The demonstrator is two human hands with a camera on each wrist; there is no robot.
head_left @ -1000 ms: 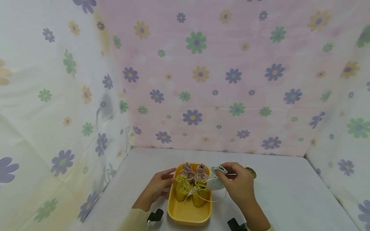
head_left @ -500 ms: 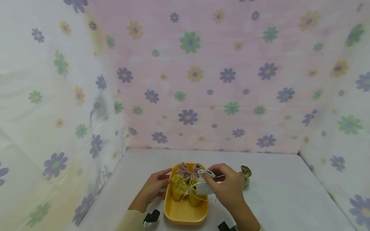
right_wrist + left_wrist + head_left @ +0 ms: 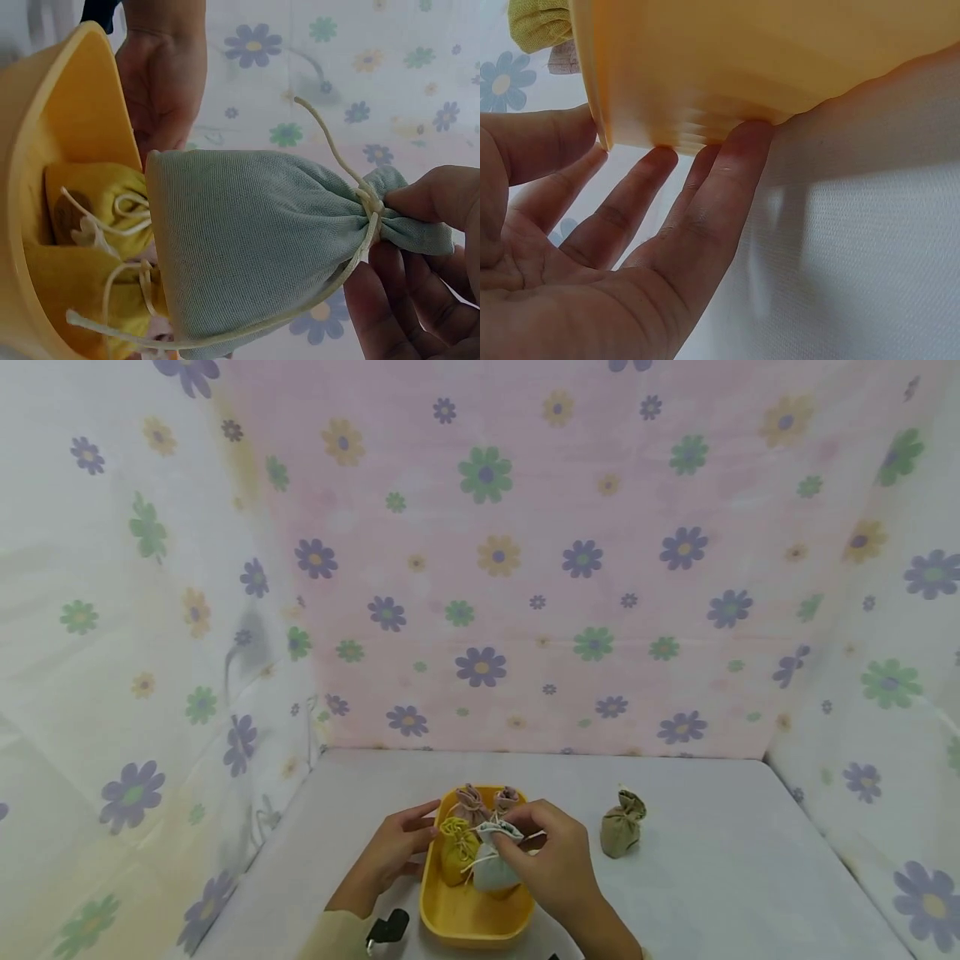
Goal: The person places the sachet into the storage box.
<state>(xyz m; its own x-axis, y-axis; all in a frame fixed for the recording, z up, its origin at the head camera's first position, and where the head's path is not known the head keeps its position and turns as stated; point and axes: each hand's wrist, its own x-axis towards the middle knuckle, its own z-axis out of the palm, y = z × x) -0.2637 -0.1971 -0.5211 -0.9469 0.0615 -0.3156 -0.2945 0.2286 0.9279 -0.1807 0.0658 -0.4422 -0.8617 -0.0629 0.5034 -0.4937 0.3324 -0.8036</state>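
Observation:
My right hand (image 3: 551, 853) pinches a pale blue-green drawstring pouch (image 3: 247, 232) by its gathered neck, holding it over the yellow plastic tray (image 3: 468, 931). Cream cords trail from the pouch's tie. Inside the tray are a yellow pouch (image 3: 455, 852) and, behind it, two pinkish pouches (image 3: 471, 804). A second yellow pouch (image 3: 82, 289) shows in the right wrist view; from the head it is mostly hidden behind the blue-green one. With extended fingers, my left hand (image 3: 392, 852) touches the tray's left wall, its thumb (image 3: 551, 139) at the rim.
An olive-brown drawstring pouch (image 3: 621, 827) stands on the white table (image 3: 720, 860), right of the tray. Flower-patterned cloth (image 3: 517, 568) closes off the back and both sides. A black device (image 3: 387, 928) sits by the left wrist.
My right hand has carried the blue-green pouch leftward, from the tray's right edge to above its middle. The olive-brown pouch has come into full view. My left hand stays at the tray.

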